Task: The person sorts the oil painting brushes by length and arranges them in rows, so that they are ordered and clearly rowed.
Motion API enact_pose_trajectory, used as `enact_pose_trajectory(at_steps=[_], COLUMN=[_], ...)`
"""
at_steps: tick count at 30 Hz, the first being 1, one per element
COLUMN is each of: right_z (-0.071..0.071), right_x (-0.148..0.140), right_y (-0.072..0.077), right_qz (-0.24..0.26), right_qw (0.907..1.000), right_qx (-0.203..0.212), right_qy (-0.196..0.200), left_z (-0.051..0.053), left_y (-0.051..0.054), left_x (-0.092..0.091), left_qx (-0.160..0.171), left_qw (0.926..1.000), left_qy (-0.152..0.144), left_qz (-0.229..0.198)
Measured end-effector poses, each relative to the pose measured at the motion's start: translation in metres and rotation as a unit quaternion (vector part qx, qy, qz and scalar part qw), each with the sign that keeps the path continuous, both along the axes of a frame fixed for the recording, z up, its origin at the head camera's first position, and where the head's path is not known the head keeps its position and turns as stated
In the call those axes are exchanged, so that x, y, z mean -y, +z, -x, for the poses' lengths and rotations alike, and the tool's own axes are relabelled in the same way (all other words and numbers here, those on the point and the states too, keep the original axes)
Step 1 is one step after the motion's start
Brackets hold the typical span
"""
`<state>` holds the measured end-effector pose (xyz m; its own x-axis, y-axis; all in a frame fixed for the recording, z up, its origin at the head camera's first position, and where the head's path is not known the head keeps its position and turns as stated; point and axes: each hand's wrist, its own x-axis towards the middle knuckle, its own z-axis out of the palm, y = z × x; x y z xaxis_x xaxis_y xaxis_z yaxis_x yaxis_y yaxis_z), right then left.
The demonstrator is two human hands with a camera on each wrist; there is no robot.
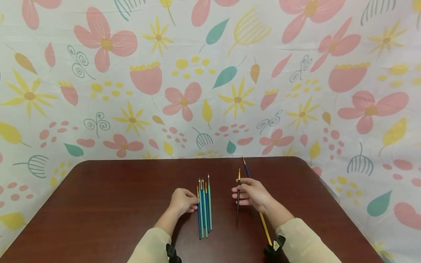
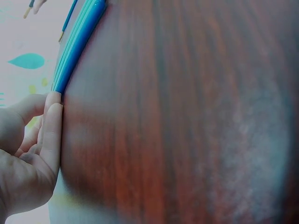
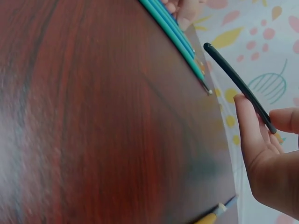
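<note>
On the dark reddish-brown wooden table [image 1: 115, 204], the head view shows a row of slim blue and turquoise paintbrushes [image 1: 203, 212], bristles away from the person; the left hand [image 1: 182, 201] is at its left side. The right hand [image 1: 251, 193] pinches a thin black-handled brush [image 1: 238, 199], above a long yellow-and-blue brush [image 1: 264, 226]. From the left wrist, nearly straight fingers touch the row's edge without gripping it. From the right wrist, thumb and fingers pinch the black handle.

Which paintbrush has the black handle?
The black brush in the right hand; the grouped brushes are blue or teal, the lone brush is partly yellow.
</note>
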<state>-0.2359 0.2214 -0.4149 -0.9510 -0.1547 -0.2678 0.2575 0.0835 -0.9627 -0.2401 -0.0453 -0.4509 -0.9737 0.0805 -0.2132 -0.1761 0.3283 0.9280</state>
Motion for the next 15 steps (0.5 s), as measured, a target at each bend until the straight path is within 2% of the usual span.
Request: enact_pose_trajectory(at_steps=[15], right_z=[0.006], right_x=[-0.022], right_y=[0.007], right_qz=[-0.027], right_qw=[0.9995], right_qx=[0.012], right_qy=[-0.014], left_z=[0.0], left_y=[0.001], left_x=[0.001], left_qx=[0.0], left_qw=[1.0], left_qy=[-0.001], left_qz=[-0.005])
